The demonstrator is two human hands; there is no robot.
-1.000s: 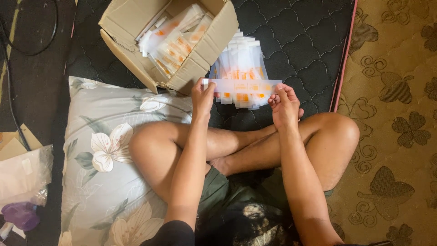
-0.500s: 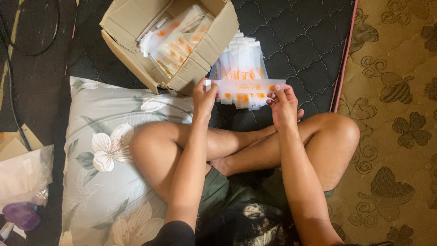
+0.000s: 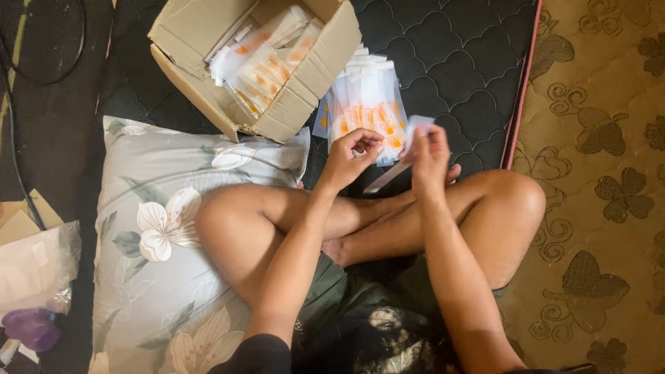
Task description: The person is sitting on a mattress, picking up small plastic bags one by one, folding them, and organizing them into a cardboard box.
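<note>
Packets of clear plastic with orange print (image 3: 367, 111) lie fanned in a pile on the dark quilted mattress (image 3: 450, 62), just beyond the person's crossed legs. At far left a clear plastic bag (image 3: 34, 266) and a purple object (image 3: 31, 329) are cut off by the edge. The floral pillow (image 3: 152, 228) lies under one knee. The open cardboard box (image 3: 305, 90), tipped on its side, holds more such packets. The left hand (image 3: 350, 156) curls its fingers inward; whether it grips anything is unclear. The right hand (image 3: 429, 156) pinches a thin white strip (image 3: 405, 156), partly blurred.
</note>
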